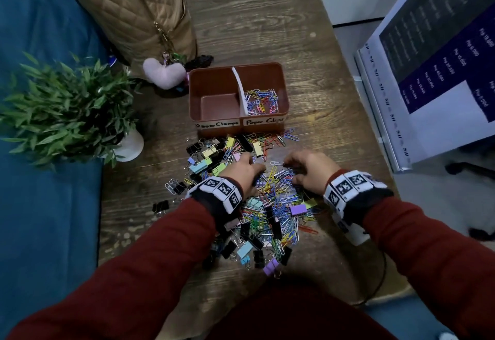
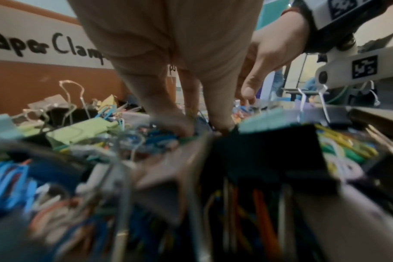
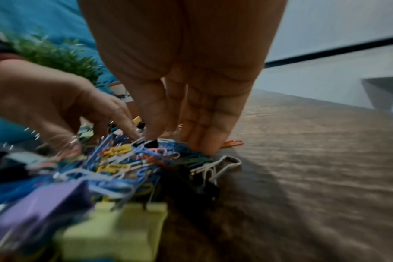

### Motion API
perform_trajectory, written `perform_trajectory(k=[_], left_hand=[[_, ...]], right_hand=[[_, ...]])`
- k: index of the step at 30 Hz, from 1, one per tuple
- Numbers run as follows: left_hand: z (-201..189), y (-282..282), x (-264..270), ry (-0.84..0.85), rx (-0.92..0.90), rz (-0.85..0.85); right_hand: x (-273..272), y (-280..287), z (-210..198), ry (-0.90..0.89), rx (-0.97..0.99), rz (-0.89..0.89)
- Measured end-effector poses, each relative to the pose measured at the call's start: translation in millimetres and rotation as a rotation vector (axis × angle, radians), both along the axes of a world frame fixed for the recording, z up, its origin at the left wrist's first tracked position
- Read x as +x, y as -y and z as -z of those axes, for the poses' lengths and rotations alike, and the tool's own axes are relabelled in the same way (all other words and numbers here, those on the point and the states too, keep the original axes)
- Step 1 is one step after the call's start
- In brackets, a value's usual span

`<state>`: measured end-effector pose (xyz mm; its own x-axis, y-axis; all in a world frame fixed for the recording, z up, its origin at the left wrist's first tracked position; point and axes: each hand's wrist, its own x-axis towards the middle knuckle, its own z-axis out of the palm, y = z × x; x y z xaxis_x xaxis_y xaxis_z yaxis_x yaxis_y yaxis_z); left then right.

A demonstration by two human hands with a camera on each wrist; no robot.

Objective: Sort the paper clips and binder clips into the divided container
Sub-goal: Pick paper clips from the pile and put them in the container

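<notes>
A mixed pile (image 1: 257, 206) of coloured paper clips and binder clips lies on the wooden table in front of the brown divided container (image 1: 284, 85). Its left part, labelled "Paper Clamps" (image 2: 34, 46), is empty. The right part holds paper clips (image 1: 262, 101). My left hand (image 1: 246, 171) reaches down into the middle of the pile, where thumb and fingertips (image 2: 168, 124) pinch at paper clips. My right hand (image 1: 302, 171) is just beside it, its thumb and fingertips (image 3: 202, 143) closing on a bunch of blue paper clips (image 3: 168, 156). A black binder clip (image 3: 204, 184) lies near them.
A potted plant (image 1: 67, 109) stands left of the pile, and a quilted tan bag (image 1: 134, 10) with a pink heart plush (image 1: 163, 72) stands behind it. A leaning sign board (image 1: 428, 72) borders the table's right side. Blue upholstery (image 1: 40, 206) runs along the left edge.
</notes>
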<state>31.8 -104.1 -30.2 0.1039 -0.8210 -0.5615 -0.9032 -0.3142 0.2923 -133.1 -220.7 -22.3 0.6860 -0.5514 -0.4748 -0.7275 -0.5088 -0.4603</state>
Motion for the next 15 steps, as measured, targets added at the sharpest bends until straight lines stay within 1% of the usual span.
perform_trajectory(k=[2,3,6,9,12,15], left_hand=[[-0.8,-2.2,-2.9,-0.014,-0.034,-0.002],[-0.8,-3.3,-4.3,-0.026,-0.058,-0.008],[-2.2,-2.0,-6.6,-0.032,-0.095,-0.012],[-4.7,3.9,-4.1,-0.032,-0.094,-0.04],[-8.8,7.5,5.8,-0.068,-0.024,-0.183],[-14.7,4.9,17.2,-0.186,-0.003,-0.38]], right_hand=[[-6.4,-8.0,0.6,-0.072,-0.099,-0.06],[-8.7,-11.8,1.9,-0.081,-0.12,-0.052],[-12.9,-20.0,5.7,-0.047,-0.119,0.008],[-14.7,-25.4,7.5,-0.055,-0.124,0.005],[-14.0,-30.3,3.2,-0.106,-0.133,-0.058],[-13.5,-33.9,-0.9,-0.147,-0.16,-0.172]])
